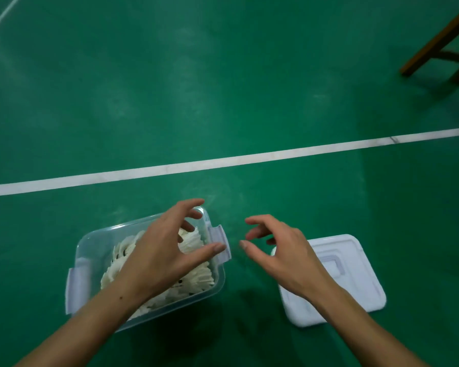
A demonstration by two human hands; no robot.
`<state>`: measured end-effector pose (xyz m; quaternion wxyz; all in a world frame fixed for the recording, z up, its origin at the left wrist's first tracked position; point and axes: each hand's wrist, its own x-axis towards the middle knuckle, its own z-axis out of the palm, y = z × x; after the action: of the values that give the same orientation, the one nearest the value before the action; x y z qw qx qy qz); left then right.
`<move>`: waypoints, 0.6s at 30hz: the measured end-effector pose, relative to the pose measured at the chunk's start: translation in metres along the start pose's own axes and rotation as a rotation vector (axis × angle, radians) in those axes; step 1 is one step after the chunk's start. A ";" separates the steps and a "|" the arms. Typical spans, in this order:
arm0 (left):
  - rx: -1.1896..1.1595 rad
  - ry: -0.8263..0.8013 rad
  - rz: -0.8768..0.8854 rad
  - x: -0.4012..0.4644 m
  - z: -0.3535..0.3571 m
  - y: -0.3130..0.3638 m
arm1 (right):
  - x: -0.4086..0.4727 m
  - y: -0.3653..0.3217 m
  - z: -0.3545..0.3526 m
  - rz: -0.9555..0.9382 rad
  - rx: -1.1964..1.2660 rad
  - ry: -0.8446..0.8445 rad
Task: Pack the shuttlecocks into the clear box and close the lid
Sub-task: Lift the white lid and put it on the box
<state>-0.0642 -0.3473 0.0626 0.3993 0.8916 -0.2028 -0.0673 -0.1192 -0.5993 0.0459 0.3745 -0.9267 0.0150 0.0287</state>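
A clear plastic box (pixel 90 250) with pale side clips sits on the green floor, lidless. Several white shuttlecocks (pixel 196 276) lie piled inside it. My left hand (pixel 164 250) hovers over the box, its fingers spread and loosely curved, holding nothing. My right hand (pixel 281 255) hangs between the box and the lid, also spread and empty. The white lid (pixel 355 266) lies flat on the floor to the right of the box, partly hidden by my right wrist.
A white court line (pixel 223 160) crosses the green floor beyond the box. Wooden furniture legs (pixel 440 46) stand at the far right. Another white line (pixel 0 17) runs at the far left corner.
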 end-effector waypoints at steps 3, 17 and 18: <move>-0.041 -0.040 0.010 0.018 0.035 0.012 | -0.001 0.036 -0.028 0.055 -0.051 0.047; -0.150 -0.286 -0.293 0.015 0.186 0.037 | -0.066 0.217 -0.097 0.463 -0.342 0.001; -0.159 -0.311 -0.322 0.015 0.193 0.035 | -0.071 0.225 -0.094 0.496 -0.343 -0.011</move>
<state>-0.1159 -0.5061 -0.0404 0.4165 0.8570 -0.1110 -0.2823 -0.1972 -0.8263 -0.0376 0.1942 -0.9442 0.2339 0.1266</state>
